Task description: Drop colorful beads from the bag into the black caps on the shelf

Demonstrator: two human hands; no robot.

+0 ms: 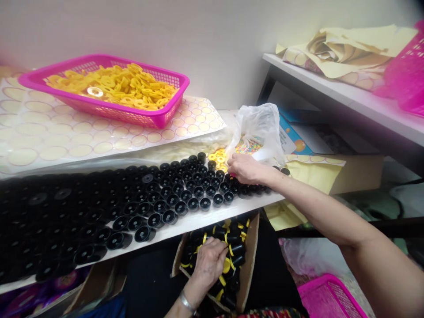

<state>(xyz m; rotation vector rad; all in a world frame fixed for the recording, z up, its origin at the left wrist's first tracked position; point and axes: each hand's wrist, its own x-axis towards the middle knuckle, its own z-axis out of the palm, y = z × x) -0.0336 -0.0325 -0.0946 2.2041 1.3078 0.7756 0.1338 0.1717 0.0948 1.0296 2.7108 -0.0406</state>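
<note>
My right hand point(244, 168) reaches over the white shelf point(198, 218) and rests, fingers curled, on the right end of the rows of black round caps point(185, 194), beside a small pile of yellow rings point(217, 157). What its fingers pinch is hidden. My left hand point(208, 260), a bangle on the wrist, is down in a cardboard box point(250, 251) on my lap, fingers closed among black caps fitted with yellow rings point(232, 249).
A pink basket point(155, 117) full of yellow rings stands on sticker sheets point(66, 137) at the back left. A clear plastic bag point(260, 126) of small coloured bits sits past my right hand. Crumpled backing paper point(338, 51) lies on a higher shelf; another pink basket point(327, 298) is low right.
</note>
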